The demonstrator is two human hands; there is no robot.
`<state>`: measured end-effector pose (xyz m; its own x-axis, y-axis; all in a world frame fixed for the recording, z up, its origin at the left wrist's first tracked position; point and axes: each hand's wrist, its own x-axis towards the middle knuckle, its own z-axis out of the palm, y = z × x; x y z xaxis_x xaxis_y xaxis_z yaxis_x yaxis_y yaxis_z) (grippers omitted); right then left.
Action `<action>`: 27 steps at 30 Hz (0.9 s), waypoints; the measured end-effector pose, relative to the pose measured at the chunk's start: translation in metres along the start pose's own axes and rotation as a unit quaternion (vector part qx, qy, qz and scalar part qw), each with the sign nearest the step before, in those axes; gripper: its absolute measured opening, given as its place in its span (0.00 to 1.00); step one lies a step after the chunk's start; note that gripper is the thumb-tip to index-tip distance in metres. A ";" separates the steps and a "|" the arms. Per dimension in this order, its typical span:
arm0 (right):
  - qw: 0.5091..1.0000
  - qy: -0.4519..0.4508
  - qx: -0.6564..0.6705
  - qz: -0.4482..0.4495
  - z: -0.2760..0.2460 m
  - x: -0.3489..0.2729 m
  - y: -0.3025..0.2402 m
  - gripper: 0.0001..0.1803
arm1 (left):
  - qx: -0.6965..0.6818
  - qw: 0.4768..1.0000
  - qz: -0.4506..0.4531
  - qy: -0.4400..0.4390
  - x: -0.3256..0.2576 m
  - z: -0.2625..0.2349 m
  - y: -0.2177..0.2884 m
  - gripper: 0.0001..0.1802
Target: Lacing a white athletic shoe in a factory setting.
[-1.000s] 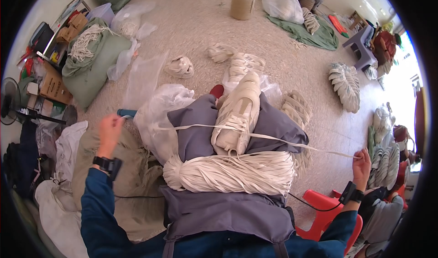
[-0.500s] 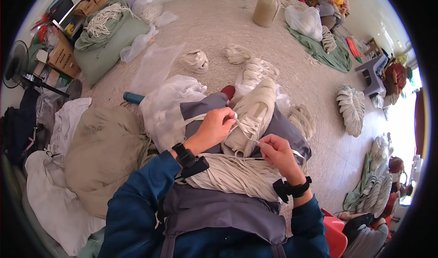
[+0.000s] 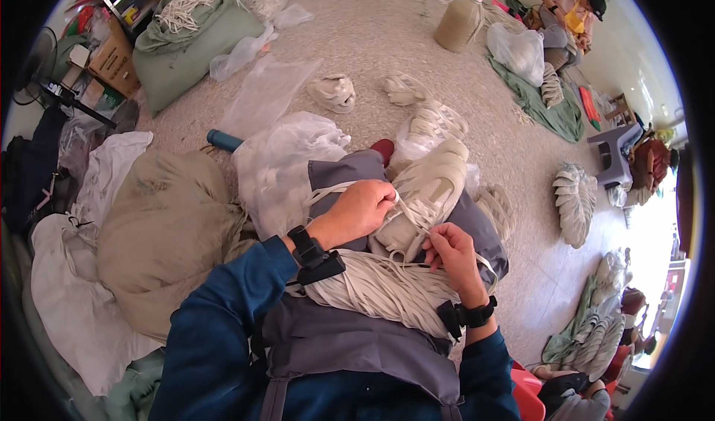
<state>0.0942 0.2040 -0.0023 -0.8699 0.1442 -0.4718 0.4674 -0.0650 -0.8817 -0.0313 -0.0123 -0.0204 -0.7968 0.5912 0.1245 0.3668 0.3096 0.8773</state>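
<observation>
A cream sneaker [image 3: 432, 186] rests on my lap, its toe pointing away and its heel toward me. My left hand [image 3: 363, 206] pinches a pale shoelace [image 3: 328, 192] at the left side of the shoe opening; the lace trails off leftward. Close to the heel on the right, my right hand [image 3: 452, 253] has thumb and finger closed on the lace, and a length of it runs past the wrist side. Across my thighs lies a thick bundle of loose cream laces [image 3: 380, 290], just below both hands.
More sneakers [image 3: 432, 123] stand beyond my feet, and another pile [image 3: 575, 205] sits to the right. On my left are a beige sack [image 3: 164, 227], a clear plastic bag [image 3: 287, 160] and a green sack [image 3: 186, 63]. Another person [image 3: 570, 22] sits at the far right.
The view has shifted slightly. Both hands stay at the shoe opening with the lace; the left has turned a little, its fingers now more hidden behind its back.
</observation>
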 end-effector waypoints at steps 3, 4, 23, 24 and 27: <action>1.000 -0.003 -0.001 -0.003 0.000 -0.001 -0.002 0.07 | 0.047 0.998 0.038 0.003 -0.001 0.006 -0.002 0.06; 1.000 -0.007 -0.011 -0.003 0.000 -0.001 -0.004 0.07 | 0.049 0.998 0.038 0.004 -0.003 0.007 -0.002 0.06; 0.946 0.068 -0.225 -0.222 -0.006 -0.006 0.008 0.06 | -0.025 0.983 -0.049 -0.175 -0.023 0.031 0.052 0.22; 0.944 0.084 -0.227 -0.222 -0.006 -0.006 0.010 0.06 | -0.021 0.983 -0.047 -0.179 -0.022 0.032 0.053 0.22; 0.936 0.096 -0.246 -0.234 -0.009 -0.003 0.016 0.05 | -0.011 0.982 -0.050 -0.183 -0.022 0.035 0.051 0.22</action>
<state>0.1054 0.2110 -0.0146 -0.9752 0.2207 0.0173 0.0992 0.5057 -0.8570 0.0218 0.0166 0.0051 -0.6016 0.7874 -0.1342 0.2818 0.3664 0.8868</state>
